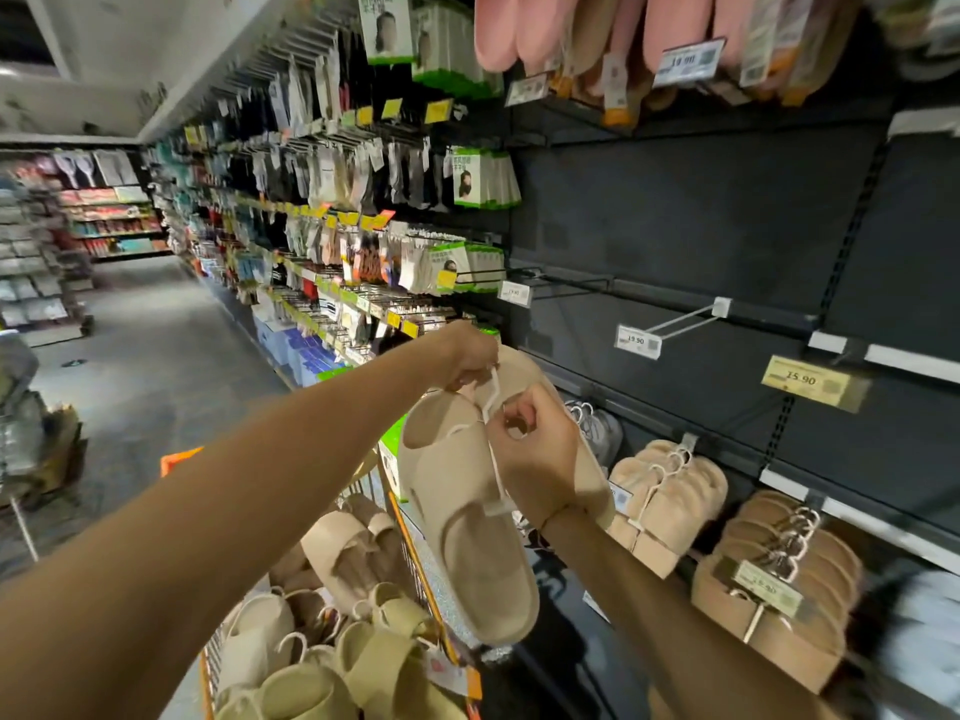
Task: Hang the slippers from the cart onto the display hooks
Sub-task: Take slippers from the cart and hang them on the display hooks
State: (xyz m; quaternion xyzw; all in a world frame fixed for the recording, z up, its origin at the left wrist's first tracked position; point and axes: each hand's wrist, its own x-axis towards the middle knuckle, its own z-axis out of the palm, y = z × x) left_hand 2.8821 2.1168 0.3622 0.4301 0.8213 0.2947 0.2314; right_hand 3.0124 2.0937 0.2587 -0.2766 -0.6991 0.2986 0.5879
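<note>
**Operator:** Hands are both busy on one pair right now. I'm holding a beige slipper pair (467,511) up in front of the shelving, above the cart (415,563). My left hand (470,356) is pinching the top of the white plastic hanger (491,394), and my right hand (535,459) is gripping the pair just below it, fingers curled round the strap end.

**Spotter:** Is it sitting on a hook yet?

**Operator:** No, I'm judging it as not yet hung. The pair is hanging free between my hands, clear of the wall. The nearest bare display hook (685,317), the white one with the price tag (638,341), is sticking out up and to the right, well apart from the hanger loop.

**Spotter:** How much is looking done?

**Operator:** Some of it. Fuzzy tan slippers (670,496) are already hanging on a low hook, with a darker brown batch (779,589) beside them, and pink ones (504,28) are filling the top row. I can't tell which of those came from this cart.

**Spotter:** And what's remaining?

**Operator:** Plenty. The cart is carrying a pile of cream and yellowish slippers (322,641), several showing their white hangers. The dark back panel (675,210) is showing at least two bare hooks, so I'm reckoning the job is nowhere near its end.
</note>
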